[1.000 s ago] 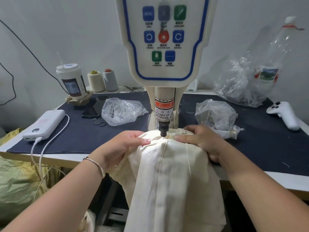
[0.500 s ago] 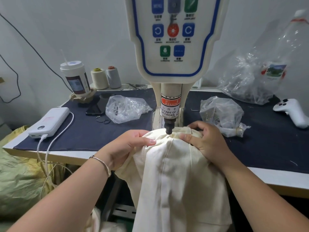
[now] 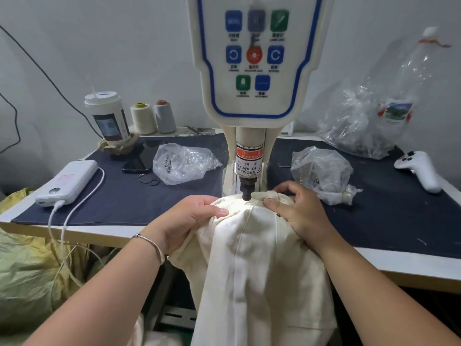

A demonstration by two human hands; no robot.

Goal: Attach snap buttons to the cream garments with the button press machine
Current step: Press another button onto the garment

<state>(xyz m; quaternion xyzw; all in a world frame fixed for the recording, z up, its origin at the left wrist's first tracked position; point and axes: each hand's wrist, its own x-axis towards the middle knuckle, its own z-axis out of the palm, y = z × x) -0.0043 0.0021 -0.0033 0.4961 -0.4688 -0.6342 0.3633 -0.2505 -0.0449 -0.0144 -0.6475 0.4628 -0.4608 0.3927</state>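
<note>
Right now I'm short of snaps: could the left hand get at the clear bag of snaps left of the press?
Probably yes. The left hand grips the cream garment, so it must let go first; only bare dark mat lies between it and the bag of snaps.

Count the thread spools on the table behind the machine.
2. A cream spool and a grey spool stand side by side at the table's back left, just right of the cup. Others may be hidden behind the machine.
</note>
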